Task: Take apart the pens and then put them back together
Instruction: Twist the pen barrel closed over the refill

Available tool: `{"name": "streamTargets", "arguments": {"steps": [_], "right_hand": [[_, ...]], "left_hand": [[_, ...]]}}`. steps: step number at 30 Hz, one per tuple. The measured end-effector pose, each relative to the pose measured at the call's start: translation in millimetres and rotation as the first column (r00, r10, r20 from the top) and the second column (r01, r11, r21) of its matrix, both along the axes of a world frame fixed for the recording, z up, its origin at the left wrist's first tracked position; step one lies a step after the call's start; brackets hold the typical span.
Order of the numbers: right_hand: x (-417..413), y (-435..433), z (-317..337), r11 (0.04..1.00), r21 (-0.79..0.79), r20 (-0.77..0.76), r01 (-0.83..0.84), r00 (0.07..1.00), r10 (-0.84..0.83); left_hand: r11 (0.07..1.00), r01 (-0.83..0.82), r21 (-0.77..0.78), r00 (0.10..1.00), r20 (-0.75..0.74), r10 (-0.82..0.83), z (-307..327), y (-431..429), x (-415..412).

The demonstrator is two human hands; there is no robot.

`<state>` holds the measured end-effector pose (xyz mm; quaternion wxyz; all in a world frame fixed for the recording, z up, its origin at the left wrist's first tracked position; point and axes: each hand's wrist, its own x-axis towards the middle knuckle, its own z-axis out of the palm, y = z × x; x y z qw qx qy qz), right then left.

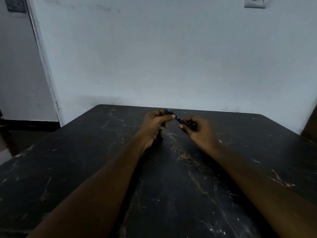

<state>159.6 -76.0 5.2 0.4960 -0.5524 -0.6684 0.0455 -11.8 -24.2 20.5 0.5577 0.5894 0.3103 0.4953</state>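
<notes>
Above the far part of the black, gold-veined marble tabletop (106, 169), the person's left hand (155, 125) curls its fingers around the blue-tipped end of a dark pen (178, 119), thumb pressed along the barrel. The pen slants down to the right into the right hand (199, 130), which pinches its other end. Any print on the barrel is too small to read. A dark shape under the left hand may be another pen part. A wall switch (255, 2) sits top right.
</notes>
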Motion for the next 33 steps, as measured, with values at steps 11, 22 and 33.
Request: {"name": "streamTargets", "arguments": {"steps": [11, 22, 33], "right_hand": [[-9.0, -6.2, 4.2, 1.000, -0.009, -0.011, 0.028, 1.000, -0.029], [-9.9, -6.6, 5.4, 0.997, -0.071, -0.076, -0.035, 0.997, 0.030], [-9.9, -4.9, 3.3, 0.998, -0.056, -0.023, 0.005, 1.000, -0.007]], "left_hand": [[1.000, -0.014, 0.018, 0.998, 0.063, 0.013, -3.4, 3.0, 1.5], [0.999, 0.039, -0.035, 0.993, 0.111, -0.035, 2.1, -3.4, 3.5], [0.994, -0.108, -0.002, 0.991, 0.075, 0.108, -0.5, -1.6, 4.1]]}}
